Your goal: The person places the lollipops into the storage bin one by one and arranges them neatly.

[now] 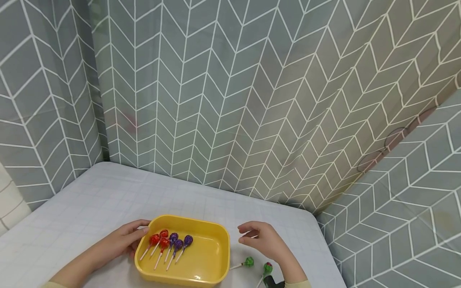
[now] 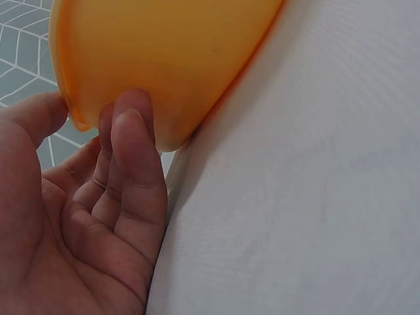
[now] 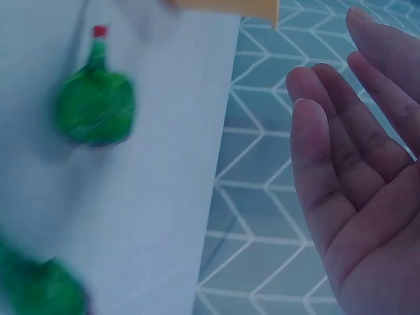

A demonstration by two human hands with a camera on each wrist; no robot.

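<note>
A yellow plastic tray (image 1: 212, 276) sits on the white-covered table. At its left end my left hand (image 1: 120, 242) grips the rim; in the left wrist view, that hand's fingers (image 2: 136, 147) rest against the tray's outer wall (image 2: 177, 59). Inside, toward the left, lie red lollipops (image 1: 154, 239) and purple lollipops (image 1: 178, 245) with white sticks. Off the tray's right side, my right hand (image 1: 264, 240) hovers with loosely bent fingers and holds nothing. Below it on the table are a green lollipop (image 1: 249, 261) and another green lollipop (image 1: 267, 268), both blurred in the right wrist view.
The white tablecloth (image 1: 173, 192) spreads behind and around the tray. Grey curtains (image 1: 201, 100) with white zigzag lines hang beyond the table's back and right edges. A small black device (image 1: 272, 282) is at the right wrist.
</note>
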